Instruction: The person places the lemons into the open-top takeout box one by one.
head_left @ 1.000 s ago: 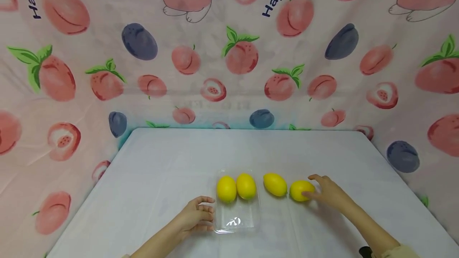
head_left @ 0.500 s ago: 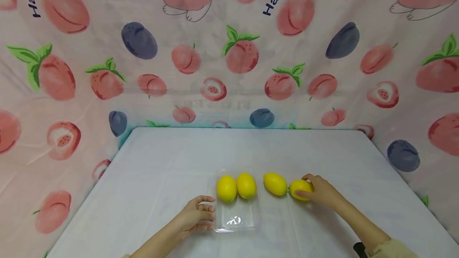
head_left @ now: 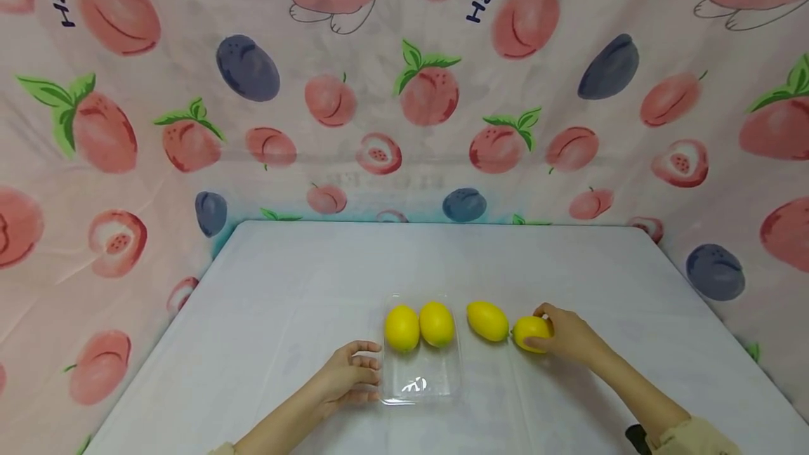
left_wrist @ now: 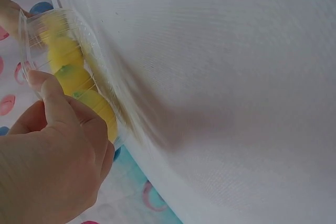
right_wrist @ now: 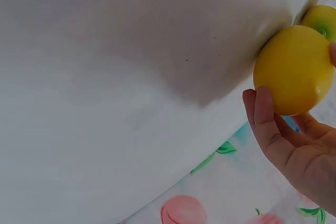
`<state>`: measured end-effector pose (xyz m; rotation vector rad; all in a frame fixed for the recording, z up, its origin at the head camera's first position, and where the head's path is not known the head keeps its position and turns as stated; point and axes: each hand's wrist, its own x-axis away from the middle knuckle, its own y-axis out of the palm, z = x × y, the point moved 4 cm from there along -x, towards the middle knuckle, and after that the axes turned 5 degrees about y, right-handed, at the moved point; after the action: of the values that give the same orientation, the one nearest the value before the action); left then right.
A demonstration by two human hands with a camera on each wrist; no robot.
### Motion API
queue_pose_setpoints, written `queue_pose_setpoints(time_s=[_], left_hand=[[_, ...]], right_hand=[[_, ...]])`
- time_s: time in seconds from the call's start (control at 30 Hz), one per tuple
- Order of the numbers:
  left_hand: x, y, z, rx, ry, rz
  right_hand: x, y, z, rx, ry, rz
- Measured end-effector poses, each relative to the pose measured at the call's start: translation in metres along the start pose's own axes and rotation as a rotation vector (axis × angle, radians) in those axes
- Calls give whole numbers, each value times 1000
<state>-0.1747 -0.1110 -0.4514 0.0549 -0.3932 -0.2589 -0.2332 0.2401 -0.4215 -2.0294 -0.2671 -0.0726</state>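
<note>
A clear plastic tray [head_left: 422,388] lies on the white table [head_left: 303,286] and holds two yellow lemons [head_left: 402,328] [head_left: 437,324] at its far end. My left hand [head_left: 349,378] holds the tray's left rim, thumb and curled fingers on the edge; the left wrist view shows the hand [left_wrist: 52,156] against the tray [left_wrist: 79,30]. A third lemon [head_left: 487,320] lies loose to the tray's right. My right hand [head_left: 565,335] grips a fourth lemon [head_left: 529,333] on the table, fingers curled round it [right_wrist: 294,69].
A fruit-print cloth [head_left: 404,90] hangs behind and on both sides of the table. The table's left and right edges run close to the cloth.
My right hand has closed round the rightmost lemon, which it only touched with spread fingers before. The left hand stays on the tray.
</note>
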Motion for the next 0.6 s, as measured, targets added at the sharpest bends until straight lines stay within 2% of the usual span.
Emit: queue_pose_setpoints(time_s=[0.2,0.6], left_hand=[[-1,0,-2,-11,-6,8],[-2,0,-1,-4,-12,6]], right_hand=[[1,1,3,-3,20,-20],[4,-3,4,-2,-10,20]])
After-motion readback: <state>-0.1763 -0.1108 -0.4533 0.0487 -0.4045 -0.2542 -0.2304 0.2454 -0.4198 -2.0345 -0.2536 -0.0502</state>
